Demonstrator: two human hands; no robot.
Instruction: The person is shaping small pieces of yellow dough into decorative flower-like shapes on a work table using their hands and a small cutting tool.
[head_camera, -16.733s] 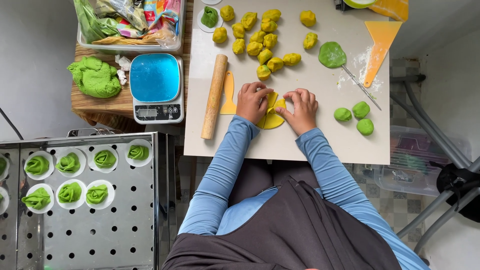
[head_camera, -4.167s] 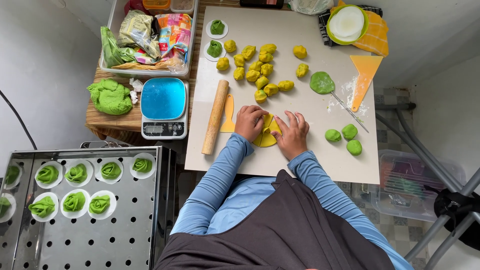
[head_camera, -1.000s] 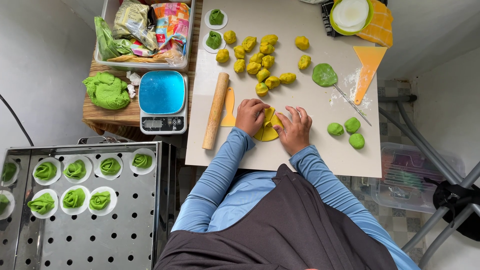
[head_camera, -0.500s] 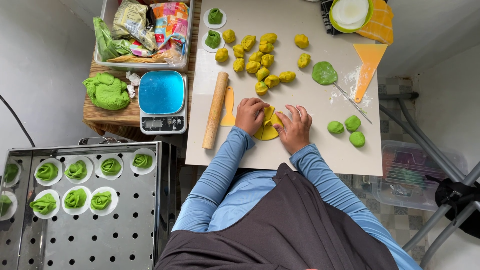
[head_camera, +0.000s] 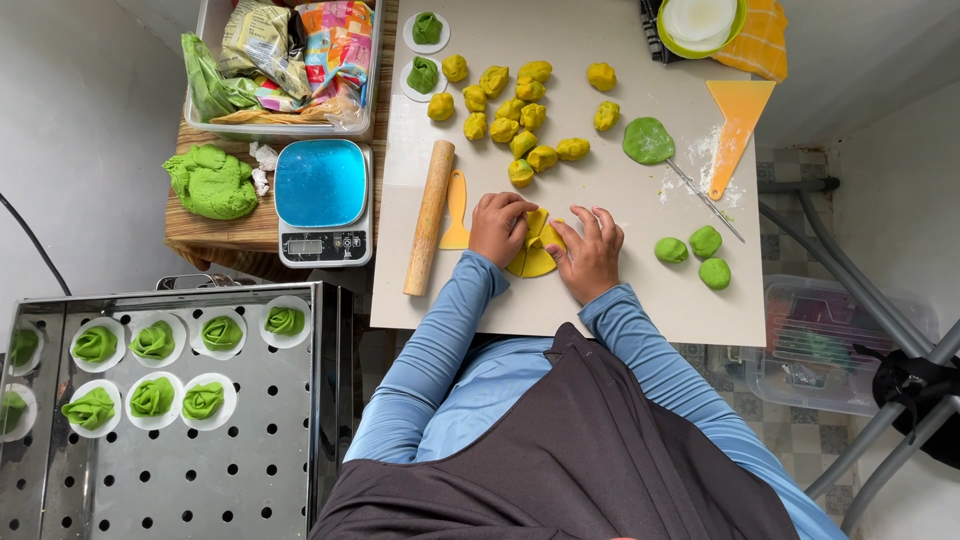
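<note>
Mid-frame on the pale work board (head_camera: 600, 310), left hand (head_camera: 497, 228) and right hand (head_camera: 590, 255) press flat, fingers spread, on the cut yellow dough disc (head_camera: 535, 255). Wedges might smear or stick back together under that pressure.

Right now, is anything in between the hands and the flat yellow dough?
No. Both the left hand and right hand rest directly on the flat yellow dough. The rolling pin and yellow scraper lie off to the left side.
</note>
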